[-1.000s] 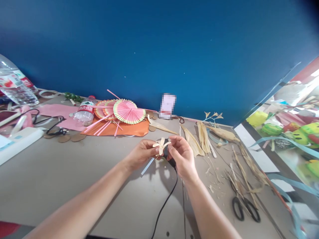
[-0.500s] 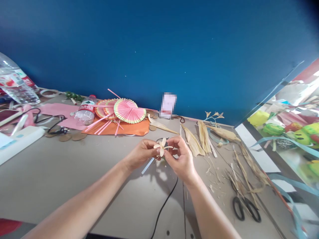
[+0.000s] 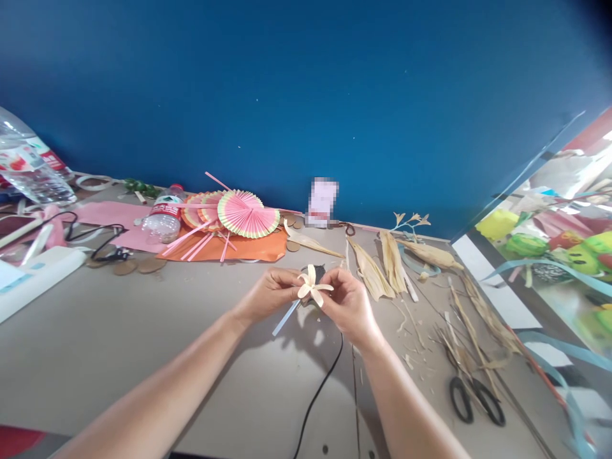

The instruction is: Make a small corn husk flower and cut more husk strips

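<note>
Two hands meet above the middle of the worktop [image 3: 143, 331]. The left hand [image 3: 270, 296] pinches a pale flower [image 3: 310, 287] by its stem, a thin stick [image 3: 285, 317] that slants down out of the grip. The right hand [image 3: 351, 306] closes its fingertips on a petal. Something dark sits behind the flower, mostly hidden by the fingers. A black cable [image 3: 318, 389] runs from under the right hand to the bottom edge. One clear bottle [image 3: 161, 218] lies on its side by the pink fans [image 3: 247, 213], its contents hard to make out. A larger bottle [image 3: 29, 166] is cut off at the left edge. Husks [image 3: 382, 268] and scissors [image 3: 475, 400] lie to the right.
</note>
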`<state>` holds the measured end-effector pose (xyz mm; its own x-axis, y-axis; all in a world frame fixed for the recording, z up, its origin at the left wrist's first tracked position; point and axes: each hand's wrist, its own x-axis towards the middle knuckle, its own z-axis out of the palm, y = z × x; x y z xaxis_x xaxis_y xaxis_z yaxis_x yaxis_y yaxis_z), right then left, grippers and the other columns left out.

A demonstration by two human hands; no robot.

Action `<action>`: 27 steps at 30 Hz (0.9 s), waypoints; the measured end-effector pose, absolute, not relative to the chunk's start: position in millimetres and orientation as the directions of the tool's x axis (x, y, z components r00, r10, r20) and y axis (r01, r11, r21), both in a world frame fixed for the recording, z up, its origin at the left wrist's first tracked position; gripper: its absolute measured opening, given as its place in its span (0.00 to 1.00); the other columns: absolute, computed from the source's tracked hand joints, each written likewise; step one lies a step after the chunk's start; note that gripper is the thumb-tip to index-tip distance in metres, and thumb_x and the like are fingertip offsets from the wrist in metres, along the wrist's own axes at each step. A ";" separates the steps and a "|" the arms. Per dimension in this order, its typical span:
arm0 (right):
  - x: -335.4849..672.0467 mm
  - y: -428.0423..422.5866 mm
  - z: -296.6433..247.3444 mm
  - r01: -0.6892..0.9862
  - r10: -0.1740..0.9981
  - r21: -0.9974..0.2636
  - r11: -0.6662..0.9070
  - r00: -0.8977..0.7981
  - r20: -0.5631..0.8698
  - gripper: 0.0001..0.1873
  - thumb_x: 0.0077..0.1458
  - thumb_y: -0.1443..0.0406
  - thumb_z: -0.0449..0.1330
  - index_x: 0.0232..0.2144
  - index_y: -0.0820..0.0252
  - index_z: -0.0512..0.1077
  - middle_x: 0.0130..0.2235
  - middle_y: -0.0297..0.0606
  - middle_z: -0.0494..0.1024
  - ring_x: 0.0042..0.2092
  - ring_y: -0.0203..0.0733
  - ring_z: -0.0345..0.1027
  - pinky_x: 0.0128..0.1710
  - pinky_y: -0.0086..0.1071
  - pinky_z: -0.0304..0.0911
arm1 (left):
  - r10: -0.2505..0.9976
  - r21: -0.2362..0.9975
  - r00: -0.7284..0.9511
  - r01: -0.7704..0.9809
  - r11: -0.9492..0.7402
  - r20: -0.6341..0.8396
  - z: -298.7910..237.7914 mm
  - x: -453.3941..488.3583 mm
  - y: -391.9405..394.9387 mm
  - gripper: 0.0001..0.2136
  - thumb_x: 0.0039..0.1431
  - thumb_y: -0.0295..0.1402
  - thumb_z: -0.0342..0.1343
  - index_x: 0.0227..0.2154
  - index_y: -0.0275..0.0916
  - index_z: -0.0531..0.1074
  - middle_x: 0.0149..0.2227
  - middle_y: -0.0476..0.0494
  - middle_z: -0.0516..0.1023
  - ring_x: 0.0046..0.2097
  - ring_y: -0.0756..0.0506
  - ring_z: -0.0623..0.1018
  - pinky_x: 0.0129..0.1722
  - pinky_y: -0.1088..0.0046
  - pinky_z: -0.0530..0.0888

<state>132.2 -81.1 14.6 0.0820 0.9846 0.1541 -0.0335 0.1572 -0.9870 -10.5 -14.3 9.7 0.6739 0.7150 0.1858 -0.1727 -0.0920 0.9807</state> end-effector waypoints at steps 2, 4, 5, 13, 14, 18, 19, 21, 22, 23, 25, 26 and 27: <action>132.6 -81.2 15.4 -0.044 0.988 -0.989 0.144 0.064 0.141 0.14 0.40 0.63 0.64 0.23 0.59 0.60 0.20 0.28 0.65 0.22 0.31 0.59 0.21 0.25 0.52 | 0.704 0.980 0.683 -0.164 -0.112 0.195 12.0 -12.1 -13.7 0.08 0.45 0.33 0.59 0.18 0.33 0.75 0.20 0.48 0.68 0.25 0.53 0.65 0.26 0.77 0.62; 132.7 -81.3 15.9 -0.063 0.990 -0.989 0.137 0.053 0.134 0.15 0.39 0.64 0.65 0.23 0.60 0.60 0.20 0.27 0.64 0.22 0.30 0.57 0.20 0.25 0.51 | 0.701 0.977 0.681 -0.159 -0.140 0.211 13.7 -13.0 -13.2 0.08 0.44 0.33 0.60 0.18 0.33 0.75 0.20 0.48 0.67 0.24 0.53 0.64 0.25 0.77 0.62; 132.8 -81.4 15.8 -0.071 0.990 -0.988 0.136 0.049 0.133 0.15 0.39 0.63 0.65 0.23 0.60 0.60 0.20 0.27 0.63 0.22 0.30 0.56 0.20 0.24 0.51 | 0.698 0.975 0.681 -0.154 -0.160 0.222 14.1 -13.3 -12.9 0.08 0.44 0.33 0.60 0.18 0.33 0.75 0.20 0.48 0.67 0.24 0.53 0.64 0.24 0.77 0.62; 134.1 -81.4 13.9 -0.028 0.979 -0.981 0.192 0.071 0.189 0.12 0.42 0.65 0.62 0.22 0.60 0.60 0.20 0.27 0.60 0.22 0.28 0.50 0.20 0.24 0.48 | 0.622 0.913 0.693 -0.133 -0.385 0.364 12.4 -14.7 -11.0 0.05 0.48 0.31 0.57 0.24 0.36 0.77 0.23 0.45 0.71 0.27 0.51 0.68 0.27 0.76 0.65; 134.1 -81.4 14.4 -0.026 0.979 -0.981 0.192 0.079 0.190 0.12 0.41 0.65 0.63 0.22 0.60 0.60 0.20 0.27 0.61 0.22 0.28 0.50 0.20 0.24 0.48 | 0.617 0.900 0.687 -0.128 -0.418 0.384 12.4 -14.8 -11.4 0.04 0.48 0.30 0.57 0.24 0.36 0.77 0.23 0.45 0.71 0.27 0.50 0.68 0.28 0.76 0.65; 133.3 -81.3 15.8 -0.038 0.976 -0.979 0.201 0.095 0.197 0.13 0.38 0.67 0.64 0.21 0.60 0.61 0.21 0.27 0.62 0.22 0.28 0.52 0.21 0.24 0.49 | 0.600 0.837 0.647 -0.112 -0.536 0.471 12.7 -14.5 -14.0 0.05 0.49 0.28 0.56 0.26 0.37 0.76 0.24 0.46 0.70 0.28 0.50 0.69 0.29 0.75 0.65; 133.1 -81.3 15.8 -0.043 0.975 -0.977 0.207 0.097 0.202 0.13 0.39 0.67 0.64 0.21 0.60 0.61 0.21 0.27 0.62 0.22 0.28 0.52 0.21 0.24 0.50 | 0.597 0.825 0.640 -0.106 -0.556 0.485 12.9 -14.4 -14.7 0.05 0.49 0.28 0.56 0.26 0.37 0.76 0.24 0.46 0.70 0.29 0.50 0.69 0.29 0.75 0.66; 133.0 -81.2 15.5 -0.052 0.972 -0.974 0.220 0.100 0.215 0.12 0.39 0.67 0.63 0.21 0.60 0.61 0.21 0.27 0.62 0.22 0.28 0.52 0.21 0.23 0.50 | 0.589 0.808 0.634 -0.099 -0.581 0.501 13.2 -14.1 -15.6 0.05 0.50 0.28 0.55 0.27 0.37 0.76 0.23 0.46 0.70 0.28 0.50 0.69 0.29 0.75 0.66; 133.1 -81.2 15.3 -0.058 0.971 -0.973 0.225 0.100 0.219 0.11 0.40 0.67 0.63 0.21 0.61 0.61 0.21 0.27 0.62 0.22 0.28 0.52 0.21 0.23 0.50 | 0.586 0.805 0.636 -0.096 -0.586 0.503 13.4 -14.0 -16.0 0.05 0.50 0.28 0.55 0.27 0.38 0.77 0.23 0.46 0.70 0.28 0.50 0.69 0.29 0.76 0.66; 133.3 -81.2 15.1 -0.065 0.970 -0.971 0.228 0.097 0.221 0.11 0.40 0.68 0.63 0.21 0.61 0.62 0.21 0.27 0.62 0.22 0.28 0.52 0.21 0.23 0.50 | 0.583 0.803 0.638 -0.095 -0.589 0.503 13.6 -14.0 -16.2 0.05 0.50 0.28 0.55 0.27 0.38 0.77 0.23 0.46 0.70 0.28 0.50 0.69 0.29 0.76 0.66; 133.9 -81.2 14.7 -0.085 0.972 -0.970 0.226 0.080 0.219 0.11 0.40 0.68 0.63 0.22 0.61 0.62 0.21 0.27 0.62 0.22 0.28 0.52 0.21 0.23 0.51 | 0.576 0.802 0.646 -0.098 -0.589 0.501 14.0 -14.4 -16.4 0.06 0.50 0.27 0.55 0.28 0.38 0.77 0.23 0.46 0.71 0.28 0.50 0.69 0.29 0.76 0.66; 134.2 -81.3 14.6 -0.097 0.974 -0.970 0.223 0.070 0.217 0.11 0.40 0.67 0.63 0.22 0.61 0.62 0.21 0.27 0.62 0.22 0.28 0.52 0.21 0.23 0.51 | 0.571 0.803 0.650 -0.103 -0.588 0.501 14.2 -14.7 -16.5 0.06 0.50 0.27 0.55 0.28 0.39 0.77 0.24 0.46 0.71 0.28 0.51 0.69 0.29 0.77 0.66; 134.4 -81.3 14.4 -0.108 0.975 -0.970 0.219 0.060 0.213 0.11 0.40 0.67 0.63 0.22 0.61 0.62 0.21 0.27 0.62 0.22 0.28 0.53 0.21 0.23 0.51 | 0.566 0.803 0.654 -0.107 -0.586 0.501 14.4 -15.0 -16.6 0.06 0.50 0.27 0.55 0.29 0.39 0.77 0.24 0.46 0.71 0.28 0.51 0.70 0.29 0.77 0.66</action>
